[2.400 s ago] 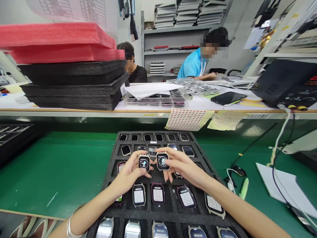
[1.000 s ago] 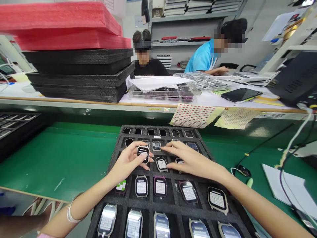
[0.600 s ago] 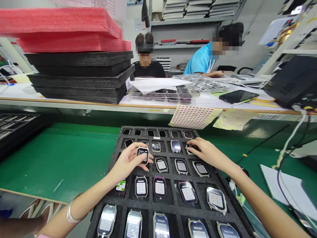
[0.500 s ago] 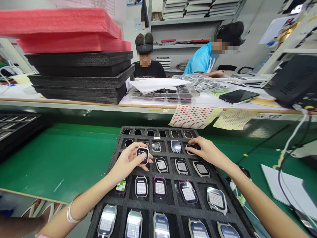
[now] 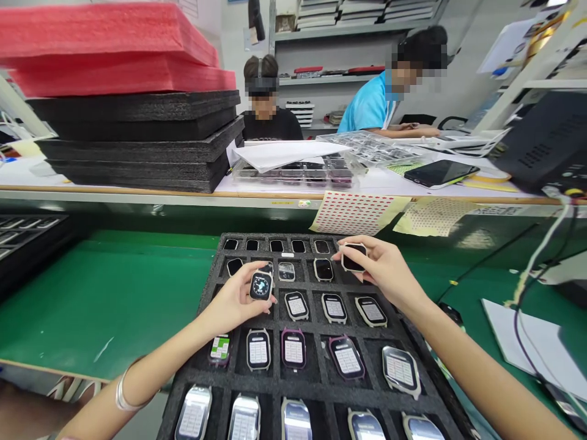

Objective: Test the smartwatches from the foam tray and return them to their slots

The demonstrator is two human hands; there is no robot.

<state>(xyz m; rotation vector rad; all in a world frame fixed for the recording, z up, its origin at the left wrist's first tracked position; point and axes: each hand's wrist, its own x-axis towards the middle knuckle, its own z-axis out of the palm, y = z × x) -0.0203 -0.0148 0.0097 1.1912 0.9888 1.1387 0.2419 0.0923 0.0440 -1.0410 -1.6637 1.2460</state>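
Note:
A black foam tray (image 5: 208, 288) with rows of pockets lies on the green bench in front of me, holding several strapless smartwatch bodies. My left hand (image 5: 232, 304) grips one watch body (image 5: 260, 285) with a lit dial, held over the tray's second row. My right hand (image 5: 385, 269) pinches a second watch body with a dark screen (image 5: 353, 257), raised above the tray's far right corner. The nearer rows hold watches with lit white screens (image 5: 293, 349).
A stack of black and red foam sheets (image 5: 132, 104) sits on the raised shelf at the left. Clear trays under paper (image 5: 293, 162), a phone (image 5: 440, 173) and dotted sticker sheets (image 5: 353, 214) lie along the shelf. Two people sit behind it. Cables (image 5: 541, 256) hang at the right.
My right hand set down the watch it held earlier, reached to the tray's far right pocket and lifted out a dark-screened watch. My left hand kept its watch, whose screen changed.

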